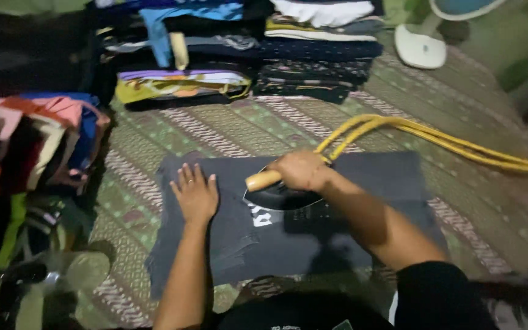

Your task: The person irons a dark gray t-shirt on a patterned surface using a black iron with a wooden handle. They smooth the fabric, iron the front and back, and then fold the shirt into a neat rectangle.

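At the far left I see a heap of mixed clothes [38,134], red, pink and blue. My left hand [195,194] lies flat with fingers spread, pinning the dark garment [362,177] spread on the patterned mat [215,131]. My right hand [300,170] is clenched round the wooden handle of the iron [279,197], which sits on the cloth beside a white print [260,216]. I judge pressing is under way; the next stroke needs the cloth kept taut. A yellow cord [447,143] trails right. Folded stacks [245,52] lie behind, a white fan base [420,47] beyond.

I count one iron [276,194], one dark garment [337,238], two hands, one fan [421,46] at one o'clock.
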